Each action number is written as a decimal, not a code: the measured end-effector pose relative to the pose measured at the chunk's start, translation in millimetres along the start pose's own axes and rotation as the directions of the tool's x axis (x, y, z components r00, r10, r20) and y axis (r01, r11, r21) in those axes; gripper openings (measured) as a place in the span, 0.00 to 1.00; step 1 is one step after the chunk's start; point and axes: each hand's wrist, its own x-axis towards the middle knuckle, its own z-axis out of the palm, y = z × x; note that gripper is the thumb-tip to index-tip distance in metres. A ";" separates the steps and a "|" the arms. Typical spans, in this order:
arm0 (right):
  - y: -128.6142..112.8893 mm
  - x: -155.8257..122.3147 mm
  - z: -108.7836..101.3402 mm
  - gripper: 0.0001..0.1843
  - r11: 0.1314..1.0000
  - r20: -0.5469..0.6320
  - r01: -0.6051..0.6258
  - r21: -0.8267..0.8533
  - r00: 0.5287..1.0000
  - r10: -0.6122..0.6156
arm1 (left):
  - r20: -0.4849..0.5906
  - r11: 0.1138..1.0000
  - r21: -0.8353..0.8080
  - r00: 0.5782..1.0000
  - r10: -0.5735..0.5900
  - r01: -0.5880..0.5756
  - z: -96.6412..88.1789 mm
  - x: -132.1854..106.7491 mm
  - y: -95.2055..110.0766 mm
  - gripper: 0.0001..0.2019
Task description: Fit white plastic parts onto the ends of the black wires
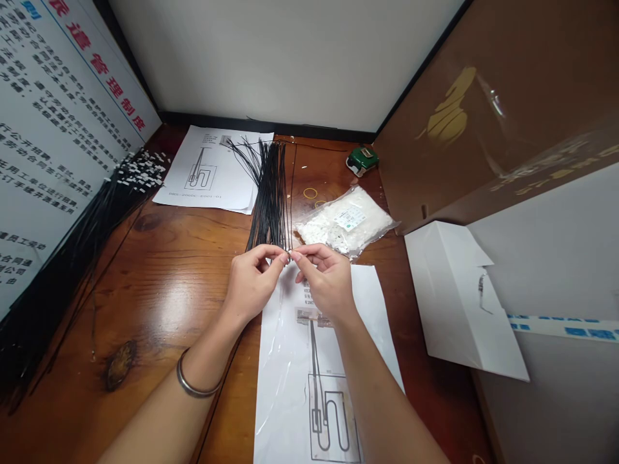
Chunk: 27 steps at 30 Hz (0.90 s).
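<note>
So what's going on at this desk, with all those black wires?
A person sits at a wooden table, both hands raised over a printed diagram sheet. The left hand and right hand meet fingertip to fingertip, pinching the near end of a thin black wire; what is at that end is too small to tell. It comes from a bundle of black wires fanned out just beyond. A bag of small white parts lies right of the bundle, and a bigger wire pile sits far left.

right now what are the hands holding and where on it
Both hands pinch the near end of a thin black wire from the bundle. The left hand and right hand meet fingertip to fingertip there; any small part between them is too tiny to tell.
</note>
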 end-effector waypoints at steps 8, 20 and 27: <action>0.3 -0.8 3.6 0.10 1.000 0.015 -0.009 0.020 1.000 0.008 | 0.030 0.980 -0.174 0.995 -0.092 0.096 -0.9 2.2 2.7 0.08; 2.2 -0.7 6.2 0.10 1.000 0.006 -0.027 0.013 1.000 0.027 | 0.018 0.987 -0.137 0.996 -0.084 0.085 -1.0 1.8 -1.3 0.06; 5.8 -1.2 8.0 0.11 0.999 0.006 -0.031 0.025 0.999 0.031 | 0.014 0.980 -0.166 0.994 -0.106 0.107 -1.1 2.1 1.1 0.07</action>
